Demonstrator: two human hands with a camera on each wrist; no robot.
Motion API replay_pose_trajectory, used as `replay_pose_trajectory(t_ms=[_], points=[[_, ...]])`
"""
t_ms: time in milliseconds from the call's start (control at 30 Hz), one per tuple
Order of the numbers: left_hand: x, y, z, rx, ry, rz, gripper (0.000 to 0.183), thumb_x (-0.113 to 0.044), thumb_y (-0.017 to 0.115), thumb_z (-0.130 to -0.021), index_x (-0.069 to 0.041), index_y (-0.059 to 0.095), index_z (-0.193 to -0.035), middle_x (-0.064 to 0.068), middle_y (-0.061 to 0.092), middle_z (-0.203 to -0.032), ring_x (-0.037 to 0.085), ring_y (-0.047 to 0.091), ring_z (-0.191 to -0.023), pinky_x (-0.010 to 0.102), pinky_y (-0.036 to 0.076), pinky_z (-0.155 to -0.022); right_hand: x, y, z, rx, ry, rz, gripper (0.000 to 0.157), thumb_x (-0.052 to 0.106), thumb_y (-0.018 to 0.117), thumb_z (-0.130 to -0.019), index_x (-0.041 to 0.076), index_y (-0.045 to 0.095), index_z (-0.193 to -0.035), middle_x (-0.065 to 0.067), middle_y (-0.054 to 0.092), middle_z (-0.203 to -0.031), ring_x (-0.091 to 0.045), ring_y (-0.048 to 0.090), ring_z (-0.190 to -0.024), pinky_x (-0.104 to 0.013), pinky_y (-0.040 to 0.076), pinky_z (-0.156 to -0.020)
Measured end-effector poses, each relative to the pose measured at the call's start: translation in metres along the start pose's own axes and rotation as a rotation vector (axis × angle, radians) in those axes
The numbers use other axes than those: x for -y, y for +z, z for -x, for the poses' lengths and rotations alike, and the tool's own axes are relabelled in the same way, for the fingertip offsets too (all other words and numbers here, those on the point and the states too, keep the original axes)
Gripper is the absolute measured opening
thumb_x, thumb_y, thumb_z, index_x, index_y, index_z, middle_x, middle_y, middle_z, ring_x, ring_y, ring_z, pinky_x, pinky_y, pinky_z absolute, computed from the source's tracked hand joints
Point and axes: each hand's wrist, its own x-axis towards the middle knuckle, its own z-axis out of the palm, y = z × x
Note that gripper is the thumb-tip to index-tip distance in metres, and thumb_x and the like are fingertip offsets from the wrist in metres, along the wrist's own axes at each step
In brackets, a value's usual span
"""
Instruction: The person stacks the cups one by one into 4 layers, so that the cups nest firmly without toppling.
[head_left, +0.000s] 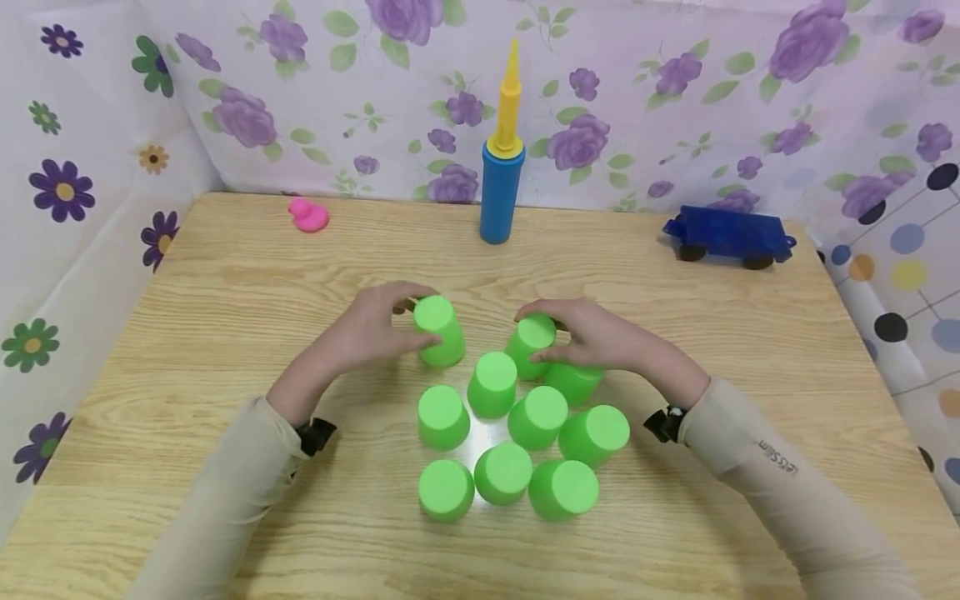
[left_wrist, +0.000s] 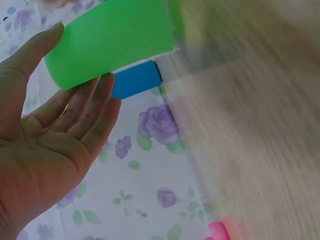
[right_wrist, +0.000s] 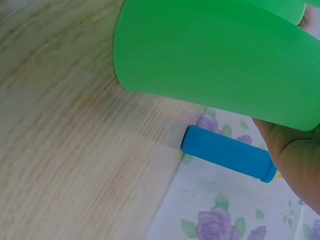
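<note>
Several bright green cups stand upside down in a cluster at the middle of the wooden table. At the cluster's far left, my left hand [head_left: 378, 325] holds a green cup [head_left: 442, 343] between thumb and fingers; the left wrist view shows the thumb on one side of this cup [left_wrist: 112, 42] and the fingertips at the other. My right hand [head_left: 588, 332] grips another green cup [head_left: 525, 350] at the far right of the cluster, thumb in front and fingers behind. Just under that hand, a further cup [head_left: 576, 383] is partly hidden. Between the two hands stands a cup [head_left: 492, 387].
A blue pump [head_left: 498, 196] with a yellow top stands at the table's back edge. To the back left sits a pink rubber duck [head_left: 309, 215], and to the back right a dark blue toy wagon [head_left: 727, 235]. Flowered cloth [head_left: 315, 92] hangs behind the table.
</note>
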Motion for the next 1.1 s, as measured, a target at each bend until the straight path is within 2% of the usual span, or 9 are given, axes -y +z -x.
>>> replay_pose_trajectory(t_ms=[200,333,500,700,867,967,1100], points=[[0.006,-0.013,-0.025,-0.091,-0.054,0.039,0.057,-0.024,0.076,-0.079,-0.010,0.054,-0.129,0.013,0.059,-0.120,0.032,0.055,-0.108,0.049,0.046,-0.092,0.004,-0.001,-0.003,0.015,0.000,0.038,0.049,0.020,0.075,-0.080,0.006,0.055,-0.122,-0.006,0.063,-0.113,-0.015,0.061,-0.092,-0.036,0.051,-0.080],[0.008,-0.018,-0.038,-0.118,-0.074,0.043,0.056,-0.024,0.076,-0.078,-0.011,0.054,-0.128,0.012,0.058,-0.120,0.032,0.054,-0.109,0.047,0.045,-0.093,0.005,-0.001,-0.005,0.028,0.006,0.040,0.049,0.021,0.075,-0.080,0.007,0.055,-0.122,-0.005,0.064,-0.110,-0.015,0.061,-0.089,-0.037,0.051,-0.079],[0.008,-0.017,-0.051,-0.090,-0.121,0.019,0.056,-0.021,0.076,-0.078,-0.010,0.053,-0.128,0.010,0.057,-0.121,0.029,0.052,-0.111,0.046,0.044,-0.092,0.002,0.000,-0.005,0.035,0.000,0.012,0.047,0.021,0.075,-0.080,0.007,0.055,-0.119,-0.001,0.065,-0.099,-0.013,0.061,-0.085,-0.041,0.052,-0.077],[0.008,-0.015,-0.059,-0.071,-0.152,-0.015,0.057,-0.020,0.074,-0.079,-0.007,0.051,-0.129,0.013,0.055,-0.122,0.032,0.049,-0.114,0.047,0.045,-0.090,0.004,-0.001,-0.003,0.044,0.010,0.010,0.047,0.021,0.077,-0.078,0.010,0.055,-0.118,0.001,0.066,-0.096,-0.013,0.062,-0.087,-0.037,0.052,-0.078],[0.012,-0.015,-0.061,-0.073,-0.181,0.019,0.056,-0.019,0.074,-0.079,-0.008,0.050,-0.129,0.013,0.054,-0.123,0.032,0.049,-0.113,0.046,0.045,-0.090,0.005,-0.004,-0.003,0.053,0.009,0.015,0.046,0.022,0.077,-0.078,0.011,0.055,-0.117,0.002,0.065,-0.095,-0.013,0.061,-0.086,-0.034,0.052,-0.078],[0.014,-0.015,-0.063,-0.072,-0.176,0.033,0.057,-0.019,0.073,-0.079,-0.008,0.049,-0.130,0.013,0.054,-0.122,0.032,0.050,-0.113,0.047,0.045,-0.090,0.004,-0.005,-0.004,0.048,0.012,0.013,0.047,0.022,0.078,-0.077,0.011,0.055,-0.117,0.002,0.065,-0.095,-0.013,0.061,-0.086,-0.035,0.052,-0.078],[0.017,-0.014,-0.066,-0.023,-0.180,0.049,0.067,-0.023,0.073,-0.081,-0.009,0.040,-0.138,0.015,0.050,-0.127,0.032,0.048,-0.117,0.047,0.044,-0.094,0.000,-0.006,-0.004,0.050,0.030,-0.003,0.048,0.022,0.078,-0.077,0.010,0.055,-0.117,0.002,0.066,-0.096,-0.013,0.062,-0.089,-0.036,0.053,-0.081]])
